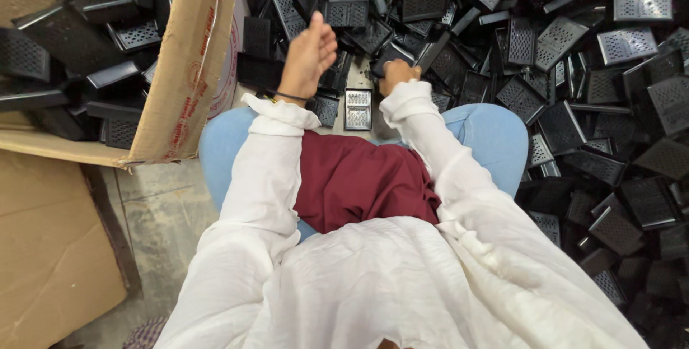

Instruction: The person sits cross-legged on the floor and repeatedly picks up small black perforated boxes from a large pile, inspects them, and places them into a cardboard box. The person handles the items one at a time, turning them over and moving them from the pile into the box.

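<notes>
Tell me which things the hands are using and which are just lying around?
In use:
- left hand, raised and loosely closed, over the black parts
- right hand, closed on a dark part
- grille plate on the floor between the knees

Lying about:
- heap of black parts
- cardboard box with more parts inside
- flat cardboard

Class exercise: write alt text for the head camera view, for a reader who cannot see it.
A seated person in white sleeves reaches both hands into a heap of black perforated plastic parts; the left hand is raised, the right hand grips one. A cardboard box stands left.
</notes>
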A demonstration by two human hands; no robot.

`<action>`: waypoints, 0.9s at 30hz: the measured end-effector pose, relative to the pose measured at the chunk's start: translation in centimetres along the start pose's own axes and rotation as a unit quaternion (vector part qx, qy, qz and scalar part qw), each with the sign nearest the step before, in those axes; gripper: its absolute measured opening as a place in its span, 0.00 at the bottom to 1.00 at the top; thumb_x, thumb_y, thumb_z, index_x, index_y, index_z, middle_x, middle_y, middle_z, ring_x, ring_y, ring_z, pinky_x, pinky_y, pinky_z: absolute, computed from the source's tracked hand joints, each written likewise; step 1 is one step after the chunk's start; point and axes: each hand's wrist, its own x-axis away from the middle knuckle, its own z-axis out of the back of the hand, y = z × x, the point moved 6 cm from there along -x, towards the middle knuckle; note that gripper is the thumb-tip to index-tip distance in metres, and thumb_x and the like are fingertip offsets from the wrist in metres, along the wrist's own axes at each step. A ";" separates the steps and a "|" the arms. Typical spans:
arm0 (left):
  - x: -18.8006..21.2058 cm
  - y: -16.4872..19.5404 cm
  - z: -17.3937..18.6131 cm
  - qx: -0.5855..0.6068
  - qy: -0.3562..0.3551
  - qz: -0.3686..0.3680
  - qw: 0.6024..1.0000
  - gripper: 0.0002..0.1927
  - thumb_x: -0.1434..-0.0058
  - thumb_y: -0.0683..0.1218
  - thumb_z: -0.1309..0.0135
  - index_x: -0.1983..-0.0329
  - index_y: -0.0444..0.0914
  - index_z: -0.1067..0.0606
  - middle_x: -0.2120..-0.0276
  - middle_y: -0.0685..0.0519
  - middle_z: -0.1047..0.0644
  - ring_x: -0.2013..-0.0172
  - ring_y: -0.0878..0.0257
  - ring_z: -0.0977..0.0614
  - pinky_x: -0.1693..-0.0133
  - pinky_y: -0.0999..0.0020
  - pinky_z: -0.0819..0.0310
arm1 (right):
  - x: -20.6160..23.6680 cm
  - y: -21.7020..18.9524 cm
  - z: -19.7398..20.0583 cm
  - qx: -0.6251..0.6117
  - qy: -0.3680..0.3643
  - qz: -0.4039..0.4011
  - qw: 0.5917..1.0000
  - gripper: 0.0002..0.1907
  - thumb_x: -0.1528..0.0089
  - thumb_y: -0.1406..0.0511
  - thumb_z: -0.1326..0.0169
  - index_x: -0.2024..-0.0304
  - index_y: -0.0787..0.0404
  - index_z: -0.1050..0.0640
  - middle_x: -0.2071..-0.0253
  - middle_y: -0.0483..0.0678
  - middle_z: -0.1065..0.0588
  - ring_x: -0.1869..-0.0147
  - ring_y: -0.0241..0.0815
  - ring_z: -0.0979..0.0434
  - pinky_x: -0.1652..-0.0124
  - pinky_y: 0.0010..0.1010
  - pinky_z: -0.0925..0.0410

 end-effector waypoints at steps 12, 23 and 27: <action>1.1 -0.1 -1.9 0.232 -0.102 0.045 0.966 0.22 0.36 0.55 0.39 0.45 0.43 0.29 0.60 0.43 0.20 0.60 0.50 0.18 0.54 0.48 0.21 | 4.4 -2.4 7.3 -0.435 0.142 0.222 0.861 0.16 0.39 0.72 0.38 0.48 0.67 0.22 0.52 0.55 0.21 0.48 0.49 0.19 0.47 0.36 0.27; -0.3 0.5 0.5 0.214 0.014 0.033 0.976 0.24 0.49 0.33 0.46 0.50 0.47 0.29 0.61 0.48 0.21 0.62 0.54 0.17 0.61 0.52 0.20 | -5.0 4.7 4.4 0.144 -0.065 -0.050 0.986 0.24 0.47 0.62 0.39 0.47 0.56 0.24 0.46 0.52 0.26 0.41 0.53 0.27 0.49 0.48 0.32; -0.8 0.2 0.3 0.170 0.000 0.019 0.985 0.21 0.49 0.32 0.47 0.55 0.45 0.30 0.65 0.50 0.20 0.64 0.55 0.16 0.64 0.58 0.20 | -5.0 3.9 4.6 0.151 -0.138 -0.062 0.977 0.25 0.45 0.60 0.41 0.45 0.55 0.24 0.45 0.51 0.26 0.39 0.52 0.27 0.46 0.48 0.33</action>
